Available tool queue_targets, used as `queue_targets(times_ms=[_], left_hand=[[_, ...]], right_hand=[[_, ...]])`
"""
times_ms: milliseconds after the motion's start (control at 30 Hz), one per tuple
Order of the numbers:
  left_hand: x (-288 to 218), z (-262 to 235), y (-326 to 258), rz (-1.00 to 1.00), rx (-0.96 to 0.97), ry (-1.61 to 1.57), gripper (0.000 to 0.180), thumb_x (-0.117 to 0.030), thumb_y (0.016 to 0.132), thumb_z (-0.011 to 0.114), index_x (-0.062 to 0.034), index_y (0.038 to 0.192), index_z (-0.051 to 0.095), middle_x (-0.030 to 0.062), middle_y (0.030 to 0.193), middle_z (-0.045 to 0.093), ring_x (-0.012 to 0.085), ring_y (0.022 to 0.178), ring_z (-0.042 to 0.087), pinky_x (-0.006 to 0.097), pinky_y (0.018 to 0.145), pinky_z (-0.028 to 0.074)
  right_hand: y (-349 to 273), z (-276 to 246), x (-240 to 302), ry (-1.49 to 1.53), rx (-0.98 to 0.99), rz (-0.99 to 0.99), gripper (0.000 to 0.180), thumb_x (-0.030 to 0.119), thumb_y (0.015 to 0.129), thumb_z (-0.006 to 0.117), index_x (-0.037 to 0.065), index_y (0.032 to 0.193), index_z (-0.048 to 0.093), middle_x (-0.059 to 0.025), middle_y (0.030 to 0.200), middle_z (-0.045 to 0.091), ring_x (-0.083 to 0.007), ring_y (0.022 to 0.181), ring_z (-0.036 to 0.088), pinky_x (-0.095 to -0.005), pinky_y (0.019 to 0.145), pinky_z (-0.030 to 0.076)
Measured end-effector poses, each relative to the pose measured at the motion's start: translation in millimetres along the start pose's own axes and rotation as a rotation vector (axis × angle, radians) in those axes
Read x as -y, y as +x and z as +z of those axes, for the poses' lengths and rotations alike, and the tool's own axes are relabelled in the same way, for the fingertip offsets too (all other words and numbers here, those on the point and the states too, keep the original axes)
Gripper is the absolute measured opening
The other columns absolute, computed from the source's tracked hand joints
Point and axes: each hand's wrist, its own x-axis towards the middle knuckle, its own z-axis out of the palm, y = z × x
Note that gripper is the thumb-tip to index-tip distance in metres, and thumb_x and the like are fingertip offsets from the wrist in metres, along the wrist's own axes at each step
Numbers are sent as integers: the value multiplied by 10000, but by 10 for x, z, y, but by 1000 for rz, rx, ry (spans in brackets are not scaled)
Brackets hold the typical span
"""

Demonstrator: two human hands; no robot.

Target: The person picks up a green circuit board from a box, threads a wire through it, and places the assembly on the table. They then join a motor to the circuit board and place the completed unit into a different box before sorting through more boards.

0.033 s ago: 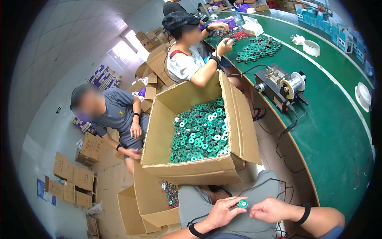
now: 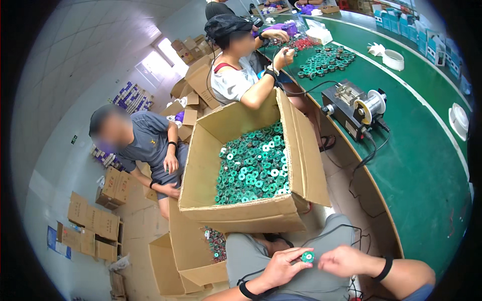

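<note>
Over my lap, my left hand [image 2: 281,268] pinches a small round green part with a white centre [image 2: 308,257] between thumb and fingers, its flat face up. Just right of it is my right hand [image 2: 344,262], fingers curled in and thumb pressed to them. What that hand holds, if anything, is too small to make out; it does not touch the green part. In front of my knees, a large open carton [image 2: 241,214] is filled with many similar green ring-shaped parts [image 2: 253,168].
A lower carton [image 2: 196,253] by my left knee holds parts with red wires. On the green bench [image 2: 411,165] at right stand a soldering machine with a wire spool [image 2: 354,108], cables and grouped green parts [image 2: 326,61]. Two people [image 2: 238,75] [image 2: 145,140] sit beyond the large carton.
My right hand has drawn slightly to the right, away from the green part. My left hand still grips it. The seated person at left has shifted a hand a little.
</note>
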Motion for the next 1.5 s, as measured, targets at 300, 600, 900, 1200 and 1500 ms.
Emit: queue_targets(times_ms=[300, 600, 900, 1200, 1500], left_hand=[[-14, 62, -23, -21, -1, -15, 422, -159, 860, 780, -57, 1254, 670, 109, 1045, 718, 156, 797, 661, 290, 765, 542], [30, 88, -30, -35, 9, -14, 422, -157, 857, 783, -61, 1253, 674, 98, 1048, 720, 145, 804, 641, 284, 759, 535], [22, 111, -22, 10, 10, -32, 428, -146, 856, 778, -56, 1260, 670, 101, 1045, 718, 151, 801, 644, 288, 749, 529], [-18, 118, -39, 38, -9, 14, 439, -164, 844, 789, -60, 1254, 674, 114, 1034, 713, 168, 781, 642, 292, 745, 534], [-32, 77, -48, -63, -64, -23, 432, -123, 768, 844, -8, 1163, 714, 114, 1016, 743, 181, 880, 700, 302, 785, 551]], right_hand=[[32, -27, 78, -113, -54, 110, 194, 208, 921, 593, 53, 855, 688, -138, 652, 637, -316, 586, 638, -394, 601, 519], [21, -50, 186, -37, -16, 130, 191, 220, 916, 607, 62, 869, 703, -136, 671, 662, -306, 596, 659, -394, 600, 531], [0, 70, -17, -41, -10, -87, 184, 234, 897, 600, 86, 849, 698, -162, 701, 663, -365, 634, 659, -442, 607, 536], [-39, -34, -104, -166, 2, 52, 172, 181, 914, 602, 89, 912, 748, -112, 734, 707, -228, 640, 690, -347, 636, 550], [108, -98, 148, -11, -10, -89, 198, 159, 863, 556, 17, 732, 598, -218, 665, 585, -405, 627, 605, -486, 596, 484]])
